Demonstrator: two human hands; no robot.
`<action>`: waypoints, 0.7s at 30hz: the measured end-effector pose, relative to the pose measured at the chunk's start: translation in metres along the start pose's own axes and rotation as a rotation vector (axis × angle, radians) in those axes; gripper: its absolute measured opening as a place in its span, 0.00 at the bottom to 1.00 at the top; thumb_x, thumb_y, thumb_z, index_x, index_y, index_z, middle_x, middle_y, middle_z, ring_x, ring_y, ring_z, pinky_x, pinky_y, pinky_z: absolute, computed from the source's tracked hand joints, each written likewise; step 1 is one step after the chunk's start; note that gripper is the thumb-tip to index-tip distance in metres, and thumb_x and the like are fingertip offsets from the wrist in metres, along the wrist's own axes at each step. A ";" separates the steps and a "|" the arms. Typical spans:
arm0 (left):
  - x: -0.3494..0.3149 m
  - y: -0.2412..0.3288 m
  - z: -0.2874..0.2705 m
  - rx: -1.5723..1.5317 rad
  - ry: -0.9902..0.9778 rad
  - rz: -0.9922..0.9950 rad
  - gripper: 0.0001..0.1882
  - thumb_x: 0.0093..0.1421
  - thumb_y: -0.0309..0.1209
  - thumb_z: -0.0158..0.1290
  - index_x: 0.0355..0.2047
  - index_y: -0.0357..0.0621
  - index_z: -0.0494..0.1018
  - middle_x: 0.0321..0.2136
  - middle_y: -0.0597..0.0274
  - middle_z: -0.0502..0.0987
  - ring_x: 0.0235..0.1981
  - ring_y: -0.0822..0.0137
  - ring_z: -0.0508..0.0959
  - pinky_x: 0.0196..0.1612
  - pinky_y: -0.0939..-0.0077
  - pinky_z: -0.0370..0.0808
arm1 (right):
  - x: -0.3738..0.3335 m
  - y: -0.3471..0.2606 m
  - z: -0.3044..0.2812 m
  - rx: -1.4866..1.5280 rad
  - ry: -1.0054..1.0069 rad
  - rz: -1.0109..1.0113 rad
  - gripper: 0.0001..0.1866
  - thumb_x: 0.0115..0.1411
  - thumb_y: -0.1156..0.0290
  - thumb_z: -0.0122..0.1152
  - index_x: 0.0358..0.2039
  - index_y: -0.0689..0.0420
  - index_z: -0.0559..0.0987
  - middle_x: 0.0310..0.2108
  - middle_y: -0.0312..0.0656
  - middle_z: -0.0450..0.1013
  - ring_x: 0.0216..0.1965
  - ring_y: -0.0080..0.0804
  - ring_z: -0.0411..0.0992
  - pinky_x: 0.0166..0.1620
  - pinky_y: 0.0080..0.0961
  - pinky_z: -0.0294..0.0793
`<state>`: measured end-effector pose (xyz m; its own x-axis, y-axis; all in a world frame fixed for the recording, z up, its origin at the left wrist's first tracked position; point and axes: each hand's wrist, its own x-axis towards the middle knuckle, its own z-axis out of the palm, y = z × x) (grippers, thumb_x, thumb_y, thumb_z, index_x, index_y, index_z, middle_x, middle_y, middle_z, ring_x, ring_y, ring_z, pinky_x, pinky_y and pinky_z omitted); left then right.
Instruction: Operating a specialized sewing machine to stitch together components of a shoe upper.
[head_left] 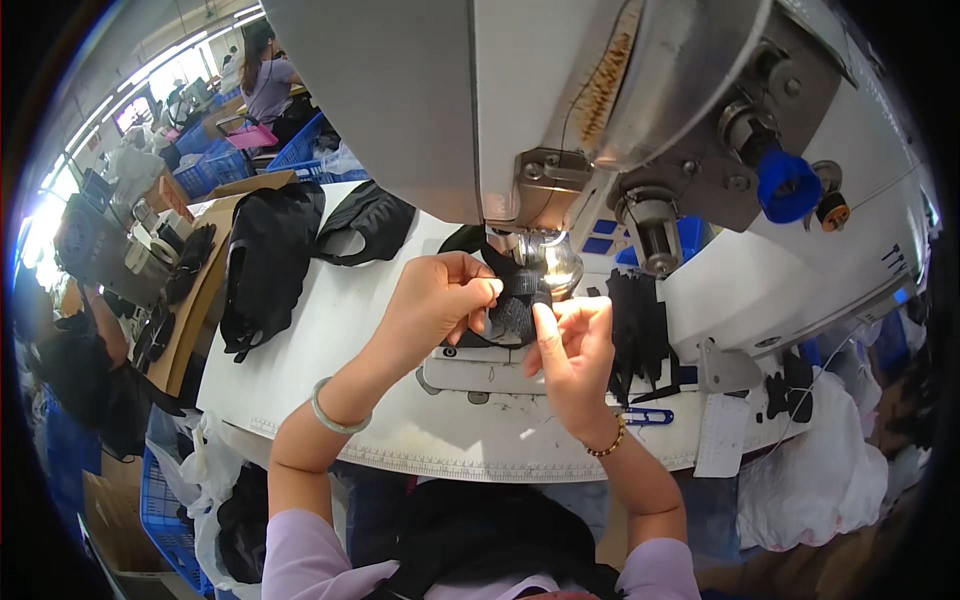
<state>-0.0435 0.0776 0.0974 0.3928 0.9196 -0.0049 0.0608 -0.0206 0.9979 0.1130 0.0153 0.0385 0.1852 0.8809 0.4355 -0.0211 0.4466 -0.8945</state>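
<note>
Under the head of a white sewing machine (398, 90), a small black fabric piece (514, 318) with a rough, fuzzy-looking patch lies at the needle area. My left hand (440, 297) pinches its left edge between thumb and fingertips. On the other side my right hand (577, 350) grips the near right edge, thumb on top and fingers curled. The needle itself cannot be made out. Right of my right hand lies a bundle of black strips (637, 330). Blue-handled thread snips (648, 416) rest close to my right wrist.
Black sewn pieces (275, 260) lie on the white table (300, 370) at left. A blue knob (787, 186) juts from the machine. White bags (815, 465) hang at right; a blue crate (175, 520) stands lower left. Co-workers (268, 85) sit at far left.
</note>
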 end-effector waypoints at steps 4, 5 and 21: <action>0.001 -0.004 0.000 -0.116 0.004 0.010 0.06 0.54 0.26 0.52 0.24 0.35 0.69 0.16 0.63 0.72 0.12 0.79 0.69 0.12 0.89 0.60 | -0.002 0.004 0.001 -0.092 -0.001 -0.146 0.10 0.60 0.78 0.52 0.40 0.61 0.64 0.24 0.37 0.68 0.17 0.17 0.69 0.20 0.13 0.70; 0.001 -0.002 -0.001 -0.113 -0.013 0.009 0.06 0.54 0.26 0.52 0.24 0.35 0.69 0.16 0.63 0.72 0.13 0.79 0.69 0.12 0.89 0.61 | -0.001 0.004 0.001 -0.164 -0.004 -0.225 0.10 0.60 0.78 0.52 0.43 0.62 0.66 0.26 0.38 0.69 0.18 0.18 0.70 0.21 0.13 0.71; 0.008 -0.006 -0.006 -0.124 -0.093 -0.014 0.06 0.55 0.28 0.51 0.26 0.38 0.67 0.17 0.65 0.70 0.14 0.79 0.70 0.13 0.88 0.63 | 0.000 0.003 -0.003 -0.382 -0.059 -0.362 0.17 0.60 0.81 0.51 0.50 0.58 0.72 0.27 0.38 0.68 0.21 0.19 0.70 0.26 0.13 0.71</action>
<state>-0.0466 0.0877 0.0914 0.4762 0.8791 -0.0192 -0.0448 0.0461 0.9979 0.1161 0.0164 0.0358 0.0583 0.6931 0.7185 0.3953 0.6448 -0.6541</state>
